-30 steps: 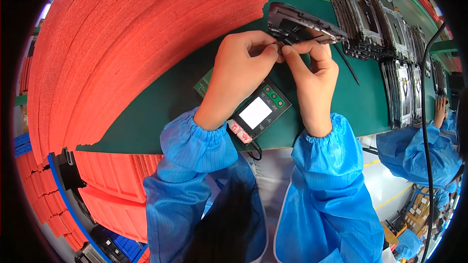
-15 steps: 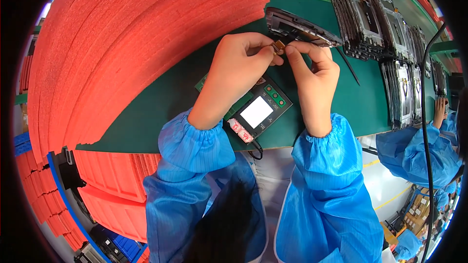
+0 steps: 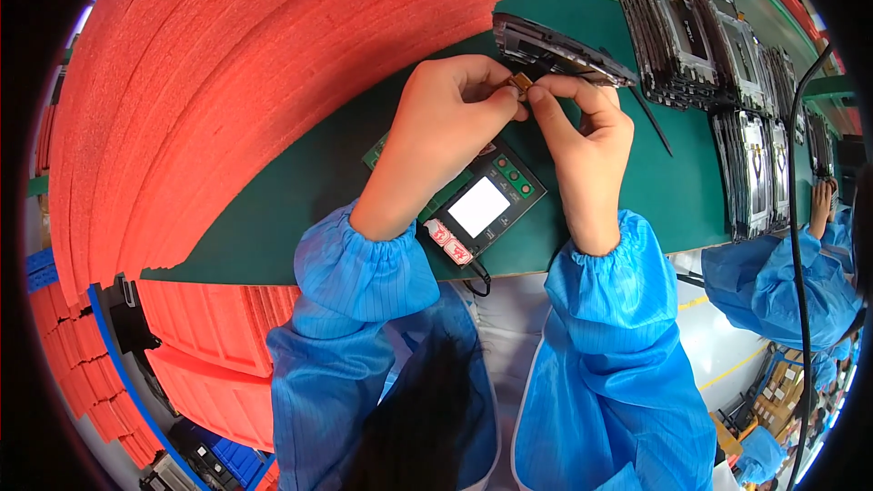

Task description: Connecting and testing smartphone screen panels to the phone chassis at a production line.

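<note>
Close together over the green table, my two hands are closed at the fingertips around a small gold-brown flex cable end (image 3: 521, 82). My left hand (image 3: 441, 114) pinches it from the left, and my right hand (image 3: 591, 136) pinches from the right, thumb and forefinger at its edge. Just beyond them a dark, thin framed screen panel (image 3: 564, 50) stands tilted, its lower right edge by my right fingers. Whether the cable joins the panel is hidden. Beneath my left wrist lies a black tester box (image 3: 491, 200) with a lit white display, round buttons and a green circuit board, partly covered.
Tall stacked red foam sheets (image 3: 227, 82) fill the left. Framed panels stand in stacks (image 3: 673, 36) at the right, near a thin black stick (image 3: 650, 118). A black cable (image 3: 796, 245) hangs at the right, before a co-worker's blue sleeve (image 3: 773, 286). Red trays (image 3: 209, 327) sit below.
The panel has shifted very slightly up and left. My right thumb and forefinger have moved a little left at the flex cable end; both hands keep their pinch.
</note>
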The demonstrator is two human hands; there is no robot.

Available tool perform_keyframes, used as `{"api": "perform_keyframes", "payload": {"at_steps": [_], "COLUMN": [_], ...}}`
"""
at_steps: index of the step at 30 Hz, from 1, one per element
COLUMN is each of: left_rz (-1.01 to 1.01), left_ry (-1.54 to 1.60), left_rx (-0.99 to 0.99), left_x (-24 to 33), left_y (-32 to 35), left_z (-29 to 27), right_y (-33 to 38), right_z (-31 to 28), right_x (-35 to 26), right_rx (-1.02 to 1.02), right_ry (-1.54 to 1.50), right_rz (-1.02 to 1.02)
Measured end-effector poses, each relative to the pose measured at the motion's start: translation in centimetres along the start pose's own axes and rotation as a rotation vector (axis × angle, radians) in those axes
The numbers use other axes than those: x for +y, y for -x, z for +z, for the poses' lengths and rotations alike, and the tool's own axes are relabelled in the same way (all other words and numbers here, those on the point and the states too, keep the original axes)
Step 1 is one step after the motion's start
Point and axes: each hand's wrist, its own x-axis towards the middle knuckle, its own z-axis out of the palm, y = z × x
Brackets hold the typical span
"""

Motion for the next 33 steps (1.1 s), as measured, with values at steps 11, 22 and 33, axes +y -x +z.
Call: {"api": "perform_keyframes", "payload": {"at_steps": [11, 22, 33], "left_rz": [0.007, 0.052, 0.152], "left_ry": [-0.038, -0.032, -0.118], "left_rx": [0.008, 0.08, 0.215], "left_x": [0.3, 0.2, -0.2], "left_y": [0.1, 0.7, 0.6], "left_z": [0.1, 0.4, 1.0], "right_y": [0.1, 0.3, 0.3], "right_z": [0.1, 1.1, 1.2], "right_x": [0.0, 0.4, 0.2], "right_rx": [0.011, 0.077, 0.074], "right_ry": [-0.006, -0.046, -0.055], "right_rz": [0.018, 0.035, 0.024]}}
